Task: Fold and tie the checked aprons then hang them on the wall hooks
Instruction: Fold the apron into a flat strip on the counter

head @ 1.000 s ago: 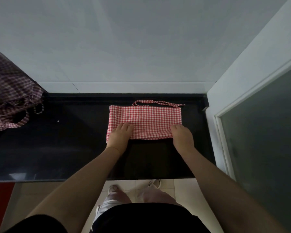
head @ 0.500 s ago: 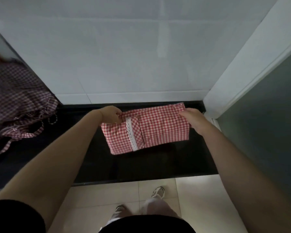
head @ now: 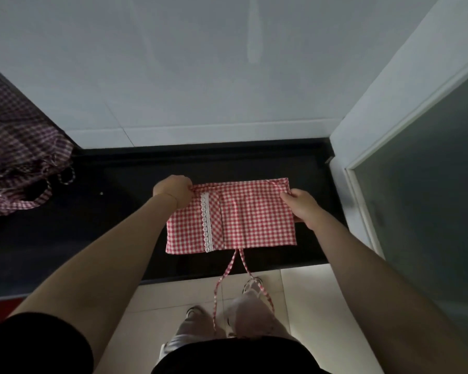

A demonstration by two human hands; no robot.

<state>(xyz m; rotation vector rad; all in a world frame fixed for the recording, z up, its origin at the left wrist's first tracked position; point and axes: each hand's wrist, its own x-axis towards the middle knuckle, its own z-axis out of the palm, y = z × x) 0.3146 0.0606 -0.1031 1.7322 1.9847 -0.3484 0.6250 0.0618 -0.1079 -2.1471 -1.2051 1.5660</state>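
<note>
With my left hand [head: 174,190] and right hand [head: 299,205] each pinching a far corner of the red checked apron [head: 250,220], I keep it taut and level so the dangling ties [head: 229,268] stay reachable.

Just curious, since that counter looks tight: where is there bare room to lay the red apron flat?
The widest free patch is the black counter between the dark checked aprons heaped at the left and the red apron. A narrower strip runs behind it along the wall. The right end, by the door frame, is crowded.
</note>
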